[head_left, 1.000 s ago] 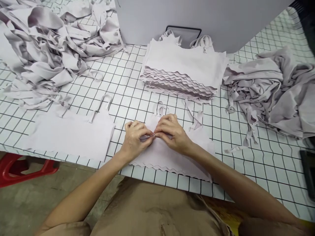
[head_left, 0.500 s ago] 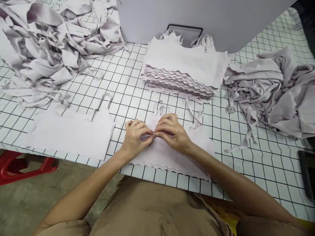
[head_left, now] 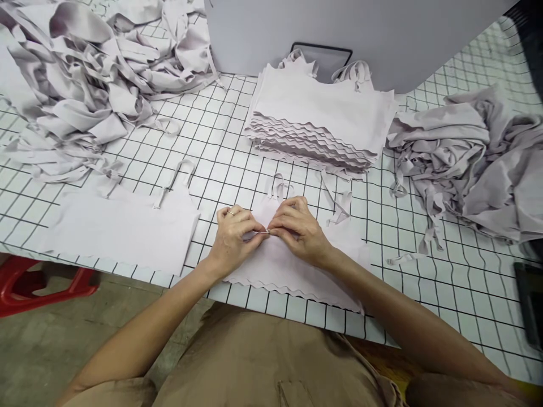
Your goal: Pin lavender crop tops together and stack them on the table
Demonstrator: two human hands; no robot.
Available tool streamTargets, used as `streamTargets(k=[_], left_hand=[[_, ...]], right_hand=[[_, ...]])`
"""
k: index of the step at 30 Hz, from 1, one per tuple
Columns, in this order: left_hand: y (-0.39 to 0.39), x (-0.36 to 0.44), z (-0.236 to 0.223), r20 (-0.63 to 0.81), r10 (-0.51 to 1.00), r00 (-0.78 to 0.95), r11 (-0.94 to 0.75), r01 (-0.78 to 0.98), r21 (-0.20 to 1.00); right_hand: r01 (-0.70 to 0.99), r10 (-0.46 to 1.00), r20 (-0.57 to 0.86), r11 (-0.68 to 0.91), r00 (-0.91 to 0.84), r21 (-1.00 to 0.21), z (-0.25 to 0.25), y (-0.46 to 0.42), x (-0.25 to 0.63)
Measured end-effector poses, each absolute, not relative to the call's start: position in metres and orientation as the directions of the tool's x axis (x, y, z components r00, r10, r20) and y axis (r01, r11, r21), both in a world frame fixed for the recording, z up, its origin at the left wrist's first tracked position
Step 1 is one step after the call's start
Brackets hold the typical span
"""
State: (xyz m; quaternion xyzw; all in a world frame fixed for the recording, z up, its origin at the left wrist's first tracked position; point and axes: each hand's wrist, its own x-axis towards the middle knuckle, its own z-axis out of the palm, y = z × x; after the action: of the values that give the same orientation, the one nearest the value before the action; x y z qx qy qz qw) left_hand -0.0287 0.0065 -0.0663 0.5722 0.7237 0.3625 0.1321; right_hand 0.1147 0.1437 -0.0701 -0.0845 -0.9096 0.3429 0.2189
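A pale pinkish camisole top (head_left: 297,268) with a wavy hem lies flat near the table's front edge. Over its upper left part, my left hand (head_left: 237,240) pinches a thin strap between thumb and forefinger. My right hand (head_left: 299,230) meets it fingertip to fingertip, closed on the strap's end, where a tiny pale fitting shows; the fingers hide most of it. Beyond my knuckles a looped strap (head_left: 278,183) rises, and another strap (head_left: 339,209) lies loose to the right. A second camisole top (head_left: 123,232) is spread out at left, its strap ending in a small clip.
A neat stack of camisole tops (head_left: 322,102) stands at the back against a grey panel (head_left: 360,34). Heaped garments (head_left: 85,85) lie at far left, with another crumpled heap (head_left: 466,152) at right. A red stool (head_left: 42,285) is below the front edge; a dark object (head_left: 528,305) sits at right.
Both hands stay pinched together at nearly the same spot, with only a slight shift of the fingertips. The strap between them looks a little straighter. The view has tilted slightly.
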Motion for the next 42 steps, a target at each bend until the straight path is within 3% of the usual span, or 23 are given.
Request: streamTargets(k=[8, 16, 19, 23, 32, 37, 40, 42], left_hand=[[0.006, -0.030, -0.070, 0.250, 0.921, -0.299, 0.065, 0.750, 0.659], [0.007, -0.032, -0.067, 0.183, 0.945, -0.271, 0.066, 0.707, 0.704], [0.007, -0.032, -0.064, 0.115, 0.956, -0.270, 0.103, 0.675, 0.730], [0.008, -0.032, -0.065, 0.098, 0.953, -0.287, 0.132, 0.684, 0.718], [0.008, -0.033, -0.068, 0.104, 0.955, -0.279, 0.140, 0.728, 0.672], [0.007, -0.040, -0.069, 0.088, 0.949, -0.302, 0.178, 0.746, 0.641], [-0.001, -0.031, -0.062, 0.191, 0.910, -0.367, 0.212, 0.810, 0.547], [-0.009, -0.015, -0.056, 0.295, 0.902, -0.316, 0.158, 0.876, 0.455]], right_hand=[[-0.049, 0.075, 0.282, 0.911, -0.957, -0.408, -0.057, 0.154, 0.113], [-0.091, -0.051, 0.117, 0.923, -0.992, -0.373, -0.035, 0.156, 0.106], [-0.083, -0.086, 0.011, 0.898, -0.996, -0.432, -0.028, 0.167, 0.100], [-0.002, -0.010, -0.012, 0.866, -1.000, -0.501, -0.017, 0.196, 0.084], [0.063, 0.091, 0.080, 0.951, -0.993, -0.302, -0.026, 0.226, 0.051], [0.161, 0.180, 0.014, 0.906, -0.984, -0.392, -0.041, 0.229, 0.046], [0.242, 0.318, 0.107, 0.865, -0.942, -0.439, -0.038, 0.206, 0.067], [0.300, 0.406, 0.210, 0.865, -0.889, -0.401, -0.036, 0.174, 0.097]])
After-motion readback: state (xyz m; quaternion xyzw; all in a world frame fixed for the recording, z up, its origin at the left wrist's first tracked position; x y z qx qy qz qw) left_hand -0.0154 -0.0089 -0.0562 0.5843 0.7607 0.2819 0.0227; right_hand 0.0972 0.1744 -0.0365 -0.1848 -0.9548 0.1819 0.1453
